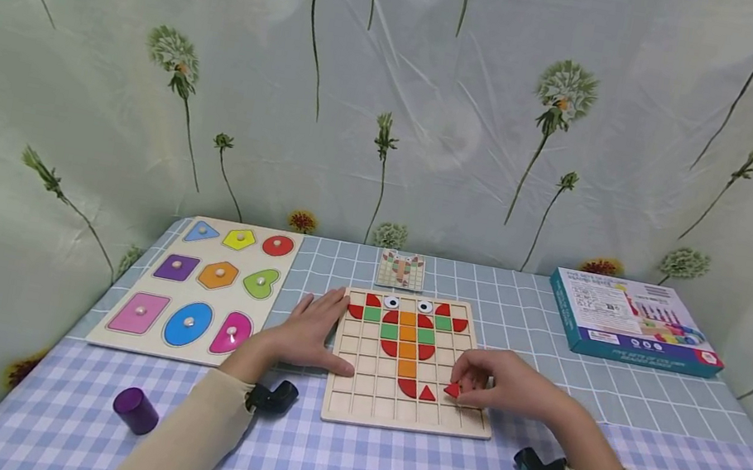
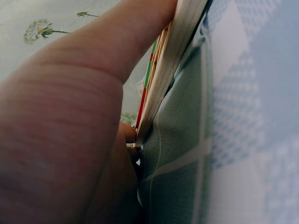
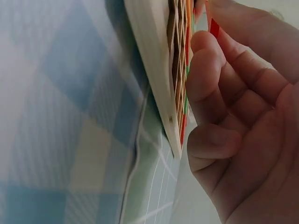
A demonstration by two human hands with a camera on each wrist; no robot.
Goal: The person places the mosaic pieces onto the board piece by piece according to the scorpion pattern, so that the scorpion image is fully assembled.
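A wooden grid board (image 1: 357, 404) lies mid-table, bearing red, green and orange pieces and two round eye pieces. My left hand (image 1: 308, 341) rests along its left edge, thumb over the lower left cells and fingers by the upper corner. In the left wrist view the hand (image 2: 60, 121) lies against the board's side (image 2: 175, 51). My right hand (image 1: 501, 383) pinches a small red triangle (image 1: 452, 389) above the lower right cells. Another red triangle (image 1: 427, 394) sits in a cell just left of it. The right wrist view shows the held triangle (image 3: 214, 28) between thumb and fingers.
Behind the board stands a small pattern card (image 1: 402, 271). At left lies a knob puzzle board (image 1: 126, 325) with coloured shapes. A purple cylinder (image 1: 136, 411) is near the left forearm. A boxed set (image 1: 633, 322) lies at back right. A patterned curtain (image 1: 458, 115) hangs behind the table.
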